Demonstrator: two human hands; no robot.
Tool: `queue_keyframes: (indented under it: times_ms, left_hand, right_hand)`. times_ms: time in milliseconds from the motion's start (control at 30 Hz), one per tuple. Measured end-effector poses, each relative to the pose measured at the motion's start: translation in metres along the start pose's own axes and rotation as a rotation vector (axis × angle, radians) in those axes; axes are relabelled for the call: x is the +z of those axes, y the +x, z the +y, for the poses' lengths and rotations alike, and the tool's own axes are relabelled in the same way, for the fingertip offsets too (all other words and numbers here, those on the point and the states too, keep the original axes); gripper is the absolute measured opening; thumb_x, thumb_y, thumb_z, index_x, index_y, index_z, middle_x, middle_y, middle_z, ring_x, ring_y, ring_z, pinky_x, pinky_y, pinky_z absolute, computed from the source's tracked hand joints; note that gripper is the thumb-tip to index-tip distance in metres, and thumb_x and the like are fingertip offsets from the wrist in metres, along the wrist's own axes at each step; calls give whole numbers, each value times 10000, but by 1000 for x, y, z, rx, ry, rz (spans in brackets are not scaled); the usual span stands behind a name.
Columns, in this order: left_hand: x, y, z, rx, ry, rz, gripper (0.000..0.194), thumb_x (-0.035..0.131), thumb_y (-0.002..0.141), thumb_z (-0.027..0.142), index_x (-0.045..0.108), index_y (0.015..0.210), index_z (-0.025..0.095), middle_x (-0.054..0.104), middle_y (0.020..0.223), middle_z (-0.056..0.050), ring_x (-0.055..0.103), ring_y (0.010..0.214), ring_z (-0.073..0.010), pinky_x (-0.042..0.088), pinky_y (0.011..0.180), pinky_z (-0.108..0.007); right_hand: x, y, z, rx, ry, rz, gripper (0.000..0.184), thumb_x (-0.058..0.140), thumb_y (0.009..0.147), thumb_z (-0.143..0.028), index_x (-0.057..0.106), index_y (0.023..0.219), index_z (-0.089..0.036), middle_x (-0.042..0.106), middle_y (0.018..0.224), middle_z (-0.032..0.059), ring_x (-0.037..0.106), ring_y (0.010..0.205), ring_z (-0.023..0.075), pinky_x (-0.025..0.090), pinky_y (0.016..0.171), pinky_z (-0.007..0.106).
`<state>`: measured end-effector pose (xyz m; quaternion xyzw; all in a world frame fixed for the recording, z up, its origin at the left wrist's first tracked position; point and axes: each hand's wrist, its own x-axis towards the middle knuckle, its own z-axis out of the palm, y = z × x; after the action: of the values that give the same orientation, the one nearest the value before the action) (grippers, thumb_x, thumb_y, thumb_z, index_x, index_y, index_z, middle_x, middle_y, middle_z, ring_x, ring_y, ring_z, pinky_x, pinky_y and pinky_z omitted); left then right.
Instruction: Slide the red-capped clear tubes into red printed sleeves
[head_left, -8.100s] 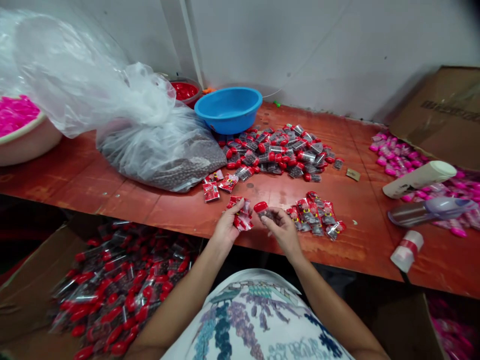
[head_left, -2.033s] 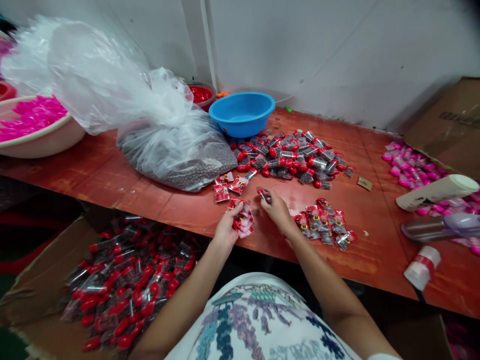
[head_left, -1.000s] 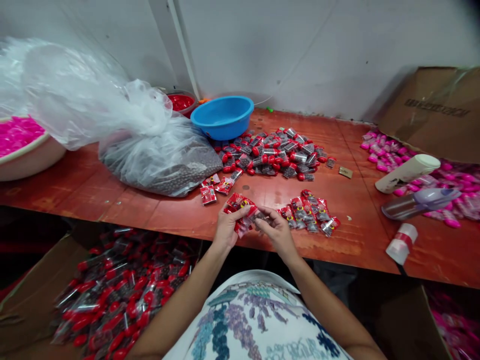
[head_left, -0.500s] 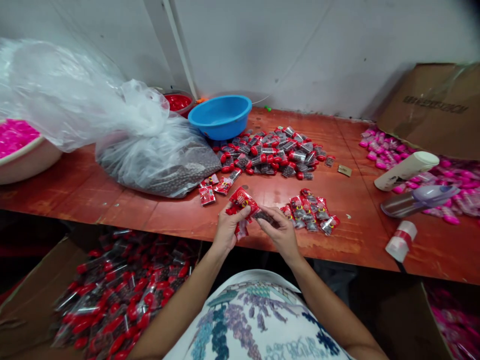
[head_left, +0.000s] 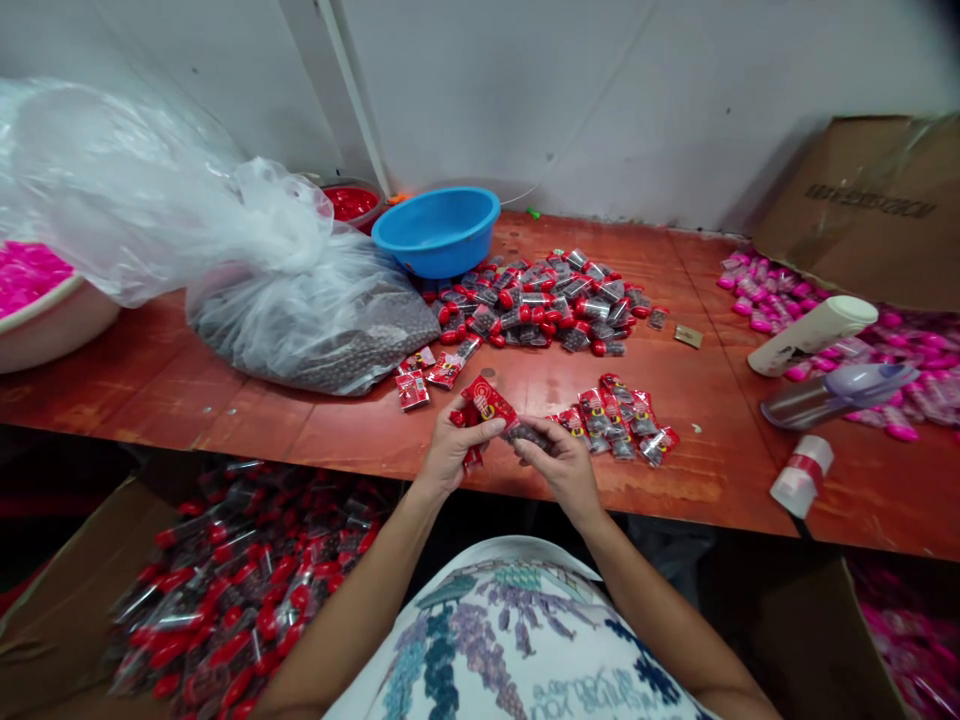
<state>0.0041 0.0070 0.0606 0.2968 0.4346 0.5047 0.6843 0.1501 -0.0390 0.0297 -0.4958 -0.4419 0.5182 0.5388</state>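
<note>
My left hand [head_left: 444,455] is closed around red printed packets, its thumb pressing on the front one. That front red packet [head_left: 487,397] is tilted, with its printed side facing up. From the right, my right hand [head_left: 561,465] pinches a small dark-filled container [head_left: 526,433] at the packet's lower right end. Whether the container is inside the packet or only against it, I cannot tell. Several filled red packets [head_left: 615,415] lie to the right of my hands. Flat red packets [head_left: 412,390] lie to the left. Behind is a heap of red-capped clear containers [head_left: 540,300] with dark contents.
On the red table [head_left: 720,480] stand a blue basin [head_left: 439,240], a tied clear bag [head_left: 315,320] of dark beads and a white tumbler [head_left: 810,335]. Pink items [head_left: 847,360] lie right, beside a carton [head_left: 862,210]. Below left, a box holds red-capped containers [head_left: 247,590].
My hands have stayed at nearly the same spot. The front packet has turned a little and now lies more in line with the dark-filled container. The camera view has shifted slightly.
</note>
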Motion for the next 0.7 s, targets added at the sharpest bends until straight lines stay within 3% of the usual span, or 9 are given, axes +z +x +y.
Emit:
queue_keyframes:
  times_ms: [267, 500, 700]
  left_hand:
    - [6, 1, -8, 65, 103, 62, 416, 844, 499, 205, 670, 876, 174, 615, 604, 49, 473, 434, -52, 342, 415, -161]
    - [8, -6, -20, 34, 127, 2, 343, 830, 546, 224, 635, 820, 158, 587, 593, 52, 418, 416, -34, 299, 391, -153]
    - [2, -2, -19, 94, 147, 64, 294, 810, 592, 271, 623, 792, 166, 525, 543, 70, 366, 391, -30, 264, 372, -162]
  right_hand:
    - [-2, -1, -1, -144, -106, 10, 294, 670, 787, -280, 687, 1080, -263, 639, 968, 31, 608, 832, 167, 515, 721, 294]
    - [9, -3, 4, 2, 185, 83, 288, 668, 785, -304, 609, 1061, -247, 659, 904, 12, 618, 741, 149, 541, 633, 278]
    - [-4, 4, 8, -37, 68, -75, 396, 705, 743, -303, 624, 1130, -272, 598, 1075, 34, 606, 935, 175, 522, 833, 319]
